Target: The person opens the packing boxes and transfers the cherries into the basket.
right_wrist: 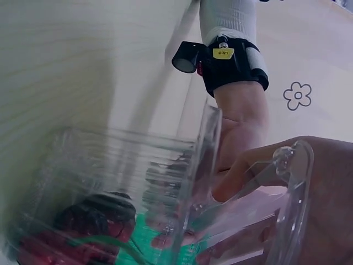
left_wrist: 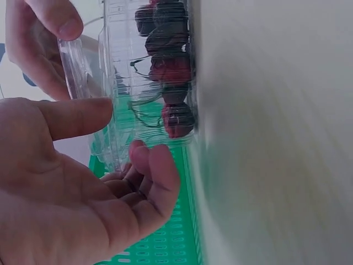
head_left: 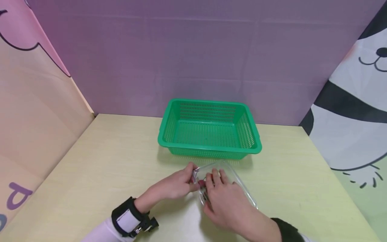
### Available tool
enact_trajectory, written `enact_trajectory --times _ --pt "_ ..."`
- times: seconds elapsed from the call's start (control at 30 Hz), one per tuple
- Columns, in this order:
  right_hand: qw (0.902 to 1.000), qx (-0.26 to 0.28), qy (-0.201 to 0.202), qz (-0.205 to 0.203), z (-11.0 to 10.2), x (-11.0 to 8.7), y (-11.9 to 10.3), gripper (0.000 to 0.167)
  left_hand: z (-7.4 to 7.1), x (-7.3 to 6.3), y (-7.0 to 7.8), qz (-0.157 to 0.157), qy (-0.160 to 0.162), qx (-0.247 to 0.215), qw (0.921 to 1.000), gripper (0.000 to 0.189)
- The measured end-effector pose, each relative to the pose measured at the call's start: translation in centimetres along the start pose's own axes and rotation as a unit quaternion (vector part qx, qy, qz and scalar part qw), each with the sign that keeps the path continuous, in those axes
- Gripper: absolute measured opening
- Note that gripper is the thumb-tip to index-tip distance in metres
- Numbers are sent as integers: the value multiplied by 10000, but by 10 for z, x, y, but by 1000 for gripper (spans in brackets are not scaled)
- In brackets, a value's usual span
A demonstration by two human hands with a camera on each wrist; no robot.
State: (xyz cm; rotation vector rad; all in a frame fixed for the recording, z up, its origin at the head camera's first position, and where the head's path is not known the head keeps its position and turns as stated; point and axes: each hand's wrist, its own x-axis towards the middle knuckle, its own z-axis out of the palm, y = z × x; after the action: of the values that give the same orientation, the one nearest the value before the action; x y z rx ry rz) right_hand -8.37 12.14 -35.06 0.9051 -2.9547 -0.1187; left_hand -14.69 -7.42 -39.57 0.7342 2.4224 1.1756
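A clear plastic clamshell box [left_wrist: 122, 61] stands on the table in front of the green basket. Dark red cherries [left_wrist: 170, 70] with green stems lie along its bottom. My left hand [head_left: 179, 182] holds the box's left end, thumb at the rim and fingers bent around the side. Over the top, my right hand [head_left: 228, 200] lies with fingers stretched out on the clear lid [head_left: 223, 164]. The right wrist view shows a gap between the lid's edge and the box's rim. Part of the box is hidden beneath the right hand.
Behind the box, the green plastic basket [head_left: 208, 148] stands close to the back edge of the pale wooden table [head_left: 121, 151]. A purple cloth [head_left: 193, 50] hangs behind the table, and printed cloths hang at both sides.
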Motion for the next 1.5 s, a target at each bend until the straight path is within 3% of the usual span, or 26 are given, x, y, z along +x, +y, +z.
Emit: enact_trajectory --times 0.9,1.07,1.3,1.5 --pt "9998 -75 -8 -188 -4 0 0 65 3 1 -2 -92 120 -7 9999 26" --pt "9998 45 -112 -166 -4 1 1 67 4 2 -2 -101 182 -191 9996 24" --pt "9997 128 -182 -131 -5 2 1 65 6 3 -2 -156 175 -985 9949 19" --pt "9996 168 -153 -149 -5 1 1 64 8 5 -3 -136 391 -656 9970 8"
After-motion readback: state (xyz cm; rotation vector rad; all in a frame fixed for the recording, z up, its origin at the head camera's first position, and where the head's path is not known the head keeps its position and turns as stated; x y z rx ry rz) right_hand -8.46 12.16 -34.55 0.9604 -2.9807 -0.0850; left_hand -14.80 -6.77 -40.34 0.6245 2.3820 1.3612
